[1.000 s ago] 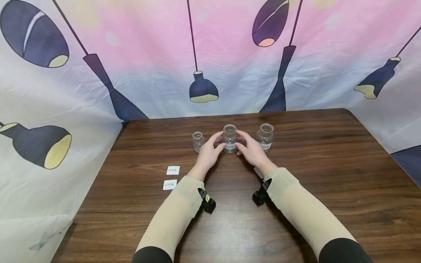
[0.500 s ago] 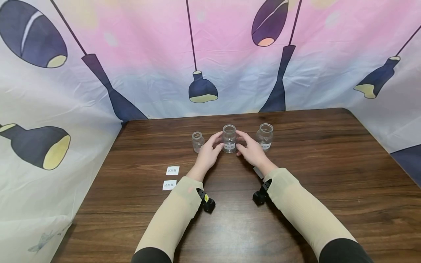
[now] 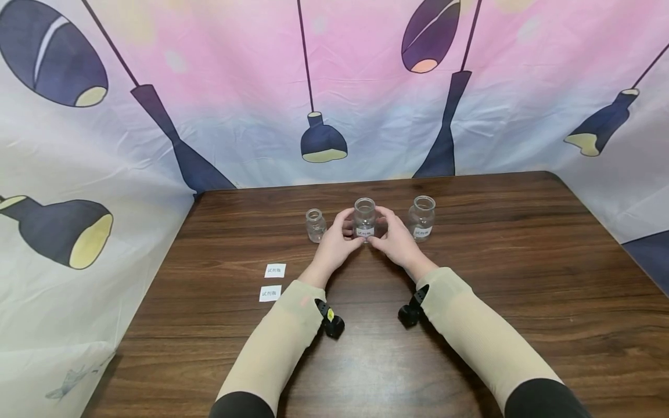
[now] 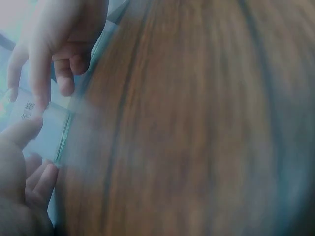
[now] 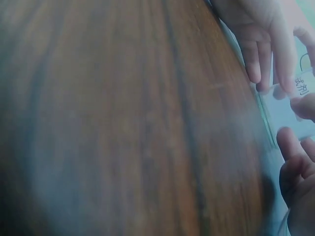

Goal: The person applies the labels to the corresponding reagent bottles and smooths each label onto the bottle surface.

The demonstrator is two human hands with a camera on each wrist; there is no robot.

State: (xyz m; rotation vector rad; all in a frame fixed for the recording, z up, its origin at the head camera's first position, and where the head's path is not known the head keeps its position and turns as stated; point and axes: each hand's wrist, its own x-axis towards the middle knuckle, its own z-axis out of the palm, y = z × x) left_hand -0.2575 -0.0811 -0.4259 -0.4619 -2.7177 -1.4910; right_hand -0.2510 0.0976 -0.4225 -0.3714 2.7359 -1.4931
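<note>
Cupping the middle jar (image 3: 364, 216) in the head cam: left hand (image 3: 334, 241) and right hand (image 3: 398, 241) have fingers curved round it, thumbs by its white label (image 3: 364, 232). It's upright on the table (image 3: 366, 371), between two other jars (image 3: 421, 217). Left wrist cam's hazy, digits converging on the label. Right wrist cam: same, at the edge.

Middle jar (image 3: 364, 217): smooth, clear glass; label (image 3: 364, 232), blurred, seemingly paper. Small jar (image 3: 316, 226) to its left, wide jar (image 3: 421, 216) to its right: likewise glass. Cards (image 3: 274, 270), front-left: matt paper. Table (image 3: 366, 371) beneath: wood-grained, soft sheen. Backdrop (image 3: 245, 87) behind: creased cloth.
</note>
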